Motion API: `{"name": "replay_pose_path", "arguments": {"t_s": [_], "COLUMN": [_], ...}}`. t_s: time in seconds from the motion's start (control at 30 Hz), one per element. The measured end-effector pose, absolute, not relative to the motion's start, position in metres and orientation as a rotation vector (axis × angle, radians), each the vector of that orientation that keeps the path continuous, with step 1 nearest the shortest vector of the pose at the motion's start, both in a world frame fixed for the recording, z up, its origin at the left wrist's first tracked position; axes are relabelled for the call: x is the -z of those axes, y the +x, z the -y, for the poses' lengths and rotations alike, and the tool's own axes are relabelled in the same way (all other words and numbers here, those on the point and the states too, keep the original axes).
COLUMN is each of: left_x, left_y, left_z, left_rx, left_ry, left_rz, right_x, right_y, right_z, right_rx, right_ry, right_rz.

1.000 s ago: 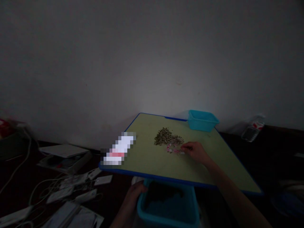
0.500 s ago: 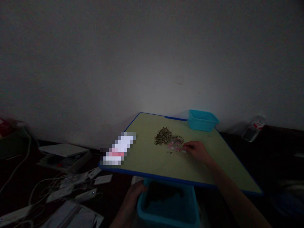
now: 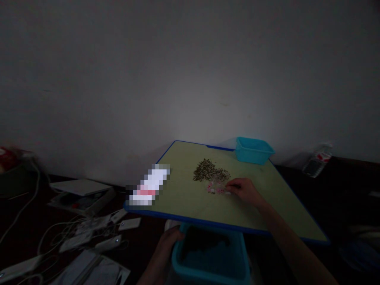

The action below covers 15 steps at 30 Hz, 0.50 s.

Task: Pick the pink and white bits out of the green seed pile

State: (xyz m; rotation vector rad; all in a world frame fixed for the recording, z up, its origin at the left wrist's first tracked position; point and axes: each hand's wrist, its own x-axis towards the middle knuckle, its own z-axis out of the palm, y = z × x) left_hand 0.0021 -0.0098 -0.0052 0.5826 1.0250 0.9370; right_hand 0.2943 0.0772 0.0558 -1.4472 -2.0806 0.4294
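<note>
Pinched in my right hand (image 3: 242,189) is the edge of a see-through plastic bag (image 3: 216,187) with pink and white marks, lying low over the board. Just behind it, a heap of small brown grains (image 3: 204,170) spreads on the pale yellow board (image 3: 184,198) with its blue rim. Below the board's front edge, my left hand (image 3: 170,240) is closed on the left rim of a blue plastic basin (image 3: 213,273). Dark material, too dim to make out, covers part of the basin's inside. My left fingertips are partly hidden at the rim.
A second blue basin (image 3: 254,151) stands at the board's far right corner, near the wall. On the left of the board lies a bright phone (image 3: 150,186), blurred out. Power strips and cables (image 3: 89,233) clutter the left side. A clear bottle (image 3: 317,160) lies on the right.
My right hand has shifted slightly left and toward me, and the plastic bag has moved with it, off the edge of the grains. My left hand and the basin stay put.
</note>
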Motion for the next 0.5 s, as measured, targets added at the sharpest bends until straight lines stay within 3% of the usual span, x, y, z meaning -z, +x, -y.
{"name": "replay_pose_path", "arguments": {"t_s": [0.5], "left_x": [0.019], "left_y": [0.000], "left_z": [0.005], "left_rx": [-0.940], "left_ry": [0.593], "left_rz": [-1.039], "right_x": [-0.062], "right_y": [0.290], "right_z": [-0.072], "right_rx": [-0.464], "right_ry": [-1.409], "right_rz": [2.106]}}
